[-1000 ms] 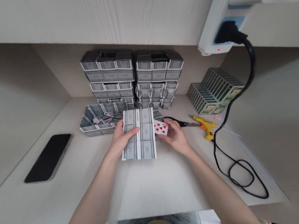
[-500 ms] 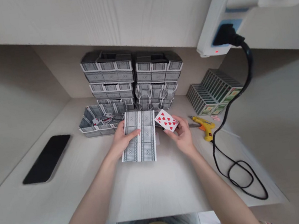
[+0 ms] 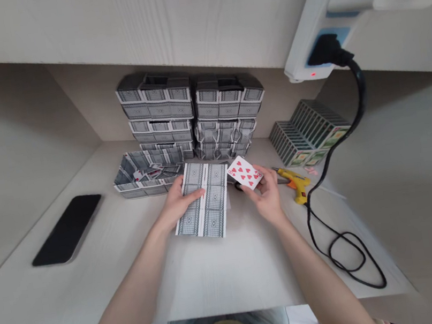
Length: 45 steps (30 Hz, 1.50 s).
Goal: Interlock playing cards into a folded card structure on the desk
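Observation:
My left hand (image 3: 179, 202) grips a flat panel of joined playing cards (image 3: 213, 205) by its left side, thumb on top. The panel shows grey patterned card backs with a white strip down the middle. In my right hand (image 3: 266, 189) a single playing card (image 3: 245, 173), the eight of hearts, is pinched face up beside the panel's upper right corner. Behind my left hand stands an open box made of cards (image 3: 143, 192), with loose cards inside. Part of a dark-handled tool, mostly hidden, lies behind my right hand.
Stacked card-built boxes (image 3: 159, 108) rise at the back, with a second stack (image 3: 227, 106) beside them. A yellow glue gun (image 3: 298, 185) and its looping black cable (image 3: 343, 240) lie at right, near green-edged card blocks (image 3: 309, 132). A phone (image 3: 67, 230) lies left; a power strip (image 3: 312, 23) hangs upper right.
The eight of hearts and my right hand have shifted slightly right. The panel in my left hand has turned a little clockwise, its top edge moving right.

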Motion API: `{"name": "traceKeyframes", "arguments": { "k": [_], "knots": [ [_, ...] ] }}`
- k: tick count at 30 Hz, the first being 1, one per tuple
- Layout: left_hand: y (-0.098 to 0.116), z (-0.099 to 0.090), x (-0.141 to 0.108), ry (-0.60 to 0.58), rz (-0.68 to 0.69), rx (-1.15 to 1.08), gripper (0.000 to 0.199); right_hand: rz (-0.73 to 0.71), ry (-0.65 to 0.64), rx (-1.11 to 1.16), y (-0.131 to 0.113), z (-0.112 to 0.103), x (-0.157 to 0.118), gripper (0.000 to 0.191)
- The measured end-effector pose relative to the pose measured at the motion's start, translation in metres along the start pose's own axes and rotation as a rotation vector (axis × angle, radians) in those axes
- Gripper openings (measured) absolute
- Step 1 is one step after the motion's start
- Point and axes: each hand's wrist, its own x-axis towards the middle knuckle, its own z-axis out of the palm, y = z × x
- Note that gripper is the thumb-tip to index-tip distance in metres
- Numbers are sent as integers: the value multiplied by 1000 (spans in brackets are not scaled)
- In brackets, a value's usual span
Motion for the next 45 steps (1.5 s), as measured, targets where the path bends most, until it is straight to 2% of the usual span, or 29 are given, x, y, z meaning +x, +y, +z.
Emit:
{"name": "traceKeyframes", "arguments": {
  "k": [5,11,13,15,17,19,21,23,27,30,38,45],
  "knots": [
    [1,-1,0,-12,13,-4,54,-16,-36,-30,-1,1,-1,53],
    [4,0,-2,16,7,22,54,-27,25,-51,-1,-3,2,55],
    [4,0,-2,7,12,21,53,-22,5,-57,-1,-4,1,54],
    [3,1,-1,-1,18,12,53,-19,-55,-53,-2,-2,-1,54],
    [1,1,-1,-6,17,8,53,-2,-169,-3,-2,1,-4,54],
    [-1,0,0,-14,13,7,54,41,-299,75,-1,5,-7,53],
    [-2,-1,1,-18,10,5,55,100,-369,125,2,7,-8,54],
    [-3,-2,1,-14,7,-3,55,147,-319,141,4,6,-7,56],
    [-1,-4,1,2,-4,-17,52,154,-74,182,2,-1,1,60],
    [0,-3,1,9,-5,-27,53,129,-24,217,-3,-2,3,60],
    [-2,-3,1,14,1,3,54,183,-254,209,0,3,-4,59],
    [-2,-5,3,22,-10,-6,49,206,-355,230,2,-4,-1,58]
  ]
}}
